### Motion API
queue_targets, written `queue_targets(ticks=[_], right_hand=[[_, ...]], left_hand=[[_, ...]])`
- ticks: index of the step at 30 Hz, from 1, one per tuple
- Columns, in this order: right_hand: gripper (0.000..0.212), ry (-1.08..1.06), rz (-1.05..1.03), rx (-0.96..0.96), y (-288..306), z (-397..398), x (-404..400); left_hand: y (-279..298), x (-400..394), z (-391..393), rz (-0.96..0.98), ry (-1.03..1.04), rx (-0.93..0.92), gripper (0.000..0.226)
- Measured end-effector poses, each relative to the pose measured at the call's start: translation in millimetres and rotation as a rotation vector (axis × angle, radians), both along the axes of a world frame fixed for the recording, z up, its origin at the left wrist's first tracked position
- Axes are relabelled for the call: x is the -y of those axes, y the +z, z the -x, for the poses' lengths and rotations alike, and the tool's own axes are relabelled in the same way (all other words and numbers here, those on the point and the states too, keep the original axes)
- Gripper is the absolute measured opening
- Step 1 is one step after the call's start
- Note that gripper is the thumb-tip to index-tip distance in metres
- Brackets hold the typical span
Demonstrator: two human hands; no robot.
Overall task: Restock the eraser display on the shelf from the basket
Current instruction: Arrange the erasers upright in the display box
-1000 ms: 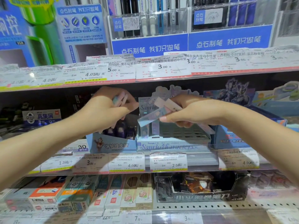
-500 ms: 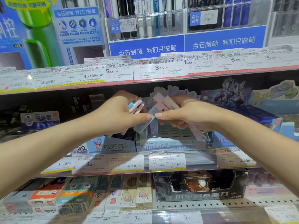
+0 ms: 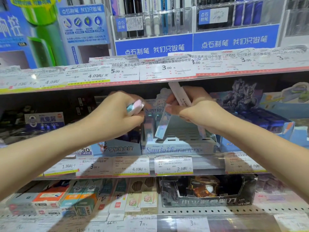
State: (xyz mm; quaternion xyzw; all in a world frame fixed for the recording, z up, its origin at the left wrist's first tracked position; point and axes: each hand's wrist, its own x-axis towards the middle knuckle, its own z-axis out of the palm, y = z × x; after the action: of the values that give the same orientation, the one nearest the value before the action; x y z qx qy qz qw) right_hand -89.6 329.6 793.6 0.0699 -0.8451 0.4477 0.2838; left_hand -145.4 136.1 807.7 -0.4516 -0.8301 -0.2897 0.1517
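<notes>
Lowering a blue stick eraser (image 3: 161, 123) w/ right hand (image 3: 197, 113), fingers pinching it plus spare sticks, toward the Sanrio display tray (image 3: 177, 144) at 6 o'clock; left hand (image 3: 117, 114) at 9 grips a pink-blue bundle (image 3: 134, 107), likely next stock.

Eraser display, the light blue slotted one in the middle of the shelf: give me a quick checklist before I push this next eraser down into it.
1. Eraser tip at a slot: ok. The blue stick eraser under the right hand leans with its lower end at the slotted display box.
2. Eraser upright: not ok, it is tilted.
3. Free slots: ok, most of the grid shows open holes.
4. Spare stock secure: ok. The right hand also holds a white stick eraser; the left hand grips pink and blue erasers.
5. Left hand clear of the slot: ok, it sits to the left.
6. Basket within reach: cannot tell, not in view.
</notes>
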Motion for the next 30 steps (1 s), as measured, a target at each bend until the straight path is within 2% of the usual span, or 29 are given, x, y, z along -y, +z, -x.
queue_targets(ticks=[5, 9, 11, 14, 15, 19, 24, 27, 30], right_hand=[[0.007, -0.065, -0.21, -0.009, -4, 4, 4], [0.024, -0.028, -0.257, 0.007, -3, 5, 6], [0.026, -0.033, -0.293, 0.016, -2, 6, 6], [0.008, -0.048, -0.357, 0.055, -4, 7, 6], [0.006, -0.052, -0.372, 0.064, -6, 7, 5], [0.007, -0.038, -0.411, 0.063, -11, 7, 7], [0.006, 0.019, -0.45, 0.088, -9, 8, 6], [0.009, 0.041, -0.455, 0.147, -6, 8, 5], [0.008, 0.047, -0.415, 0.199, -3, 6, 4]], left_hand=[[-5, 7, 11, 0.26, -0.002, -0.188, 0.029], [-9, 7, 13, 0.364, -0.023, -0.169, 0.016], [-8, 7, 13, 0.394, -0.025, -0.181, 0.023], [-10, 9, 20, 0.392, -0.019, -0.106, 0.008], [-10, 9, 22, 0.385, -0.021, -0.087, 0.012], [-9, 11, 21, 0.401, -0.021, -0.048, 0.015], [-8, 9, 21, 0.441, -0.012, -0.109, 0.009], [-6, 10, 18, 0.433, -0.04, -0.09, 0.02], [-5, 10, 18, 0.433, -0.021, -0.083, 0.021]])
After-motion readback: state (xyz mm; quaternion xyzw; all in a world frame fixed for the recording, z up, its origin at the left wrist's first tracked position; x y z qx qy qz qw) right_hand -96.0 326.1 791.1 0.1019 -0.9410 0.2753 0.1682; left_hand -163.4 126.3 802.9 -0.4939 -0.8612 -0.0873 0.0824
